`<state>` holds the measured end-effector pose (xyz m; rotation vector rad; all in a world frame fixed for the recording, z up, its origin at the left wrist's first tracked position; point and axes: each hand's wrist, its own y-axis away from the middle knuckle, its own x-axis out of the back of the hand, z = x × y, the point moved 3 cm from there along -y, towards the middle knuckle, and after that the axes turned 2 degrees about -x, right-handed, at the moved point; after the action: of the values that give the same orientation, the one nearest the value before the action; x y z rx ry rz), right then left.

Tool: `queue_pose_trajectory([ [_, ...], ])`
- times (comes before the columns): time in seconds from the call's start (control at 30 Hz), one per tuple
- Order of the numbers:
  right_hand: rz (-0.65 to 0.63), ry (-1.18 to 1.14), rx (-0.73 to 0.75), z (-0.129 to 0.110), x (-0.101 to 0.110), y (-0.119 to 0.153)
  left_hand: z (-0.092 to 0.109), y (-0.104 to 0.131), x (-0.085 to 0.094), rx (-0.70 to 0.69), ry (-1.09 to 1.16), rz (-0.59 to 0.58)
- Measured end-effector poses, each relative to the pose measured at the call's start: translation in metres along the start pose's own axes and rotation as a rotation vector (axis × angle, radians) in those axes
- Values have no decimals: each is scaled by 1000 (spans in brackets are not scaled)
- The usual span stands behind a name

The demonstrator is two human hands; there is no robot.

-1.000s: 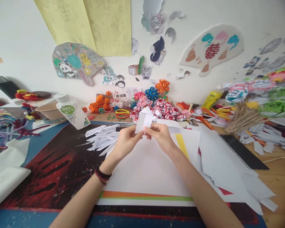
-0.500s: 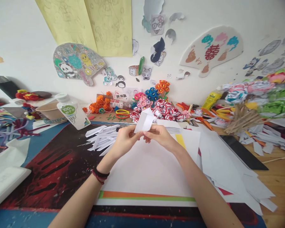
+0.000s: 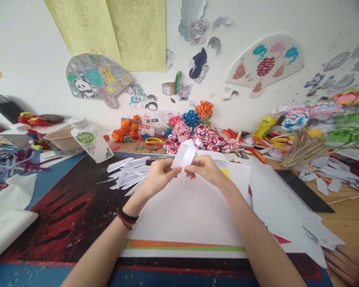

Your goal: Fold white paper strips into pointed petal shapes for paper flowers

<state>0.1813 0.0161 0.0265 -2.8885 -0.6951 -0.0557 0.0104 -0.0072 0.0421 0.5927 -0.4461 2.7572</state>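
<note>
The smooth white wall (image 3: 26, 52) fills the far side. Below it lies a black board (image 3: 80, 211), streaked with red in the shape of a hand. Flat white sheets (image 3: 185, 211) rest on it, with orange and green edges showing on the near side; looser sheets (image 3: 275, 199) fan out to the right. Far off, ruffled red-and-white flowers (image 3: 205, 137) sit in a heap, and left of them leans a pale bottle (image 3: 91, 139). Thin, creased strips (image 3: 128, 175) lie piled left of the hands. Smallest is the folded paper (image 3: 184, 156), crisp and flat-faced with a peaked top, held above the far part of the sheets.

The left hand (image 3: 158, 177) pinches its lower left edge between thumb and fingers; the right hand (image 3: 208, 171) seems to pinch the lower right, though its curled fingers are partly hidden. Both forearms slant inward from the near side, wrists raised.
</note>
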Motion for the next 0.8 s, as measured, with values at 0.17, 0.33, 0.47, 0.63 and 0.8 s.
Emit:
queue_pose_trajectory([
  [0.17, 116, -7, 36, 1, 26, 3, -2, -1, 12, 9, 71, 38],
  [0.33, 231, -29, 47, 1, 37, 3, -5, -2, 21, 14, 170, 136],
  [0.47, 56, -46, -6, -1, 5, 1, -7, -1, 7, -11, 86, 93],
  [0.63, 31, -19, 25, -6, -12, 2, -6, -1, -3, -35, 23, 73],
  [0.8, 74, -4, 63, -3, -1, 4, -1, 0, -4, 12, 136, -46],
])
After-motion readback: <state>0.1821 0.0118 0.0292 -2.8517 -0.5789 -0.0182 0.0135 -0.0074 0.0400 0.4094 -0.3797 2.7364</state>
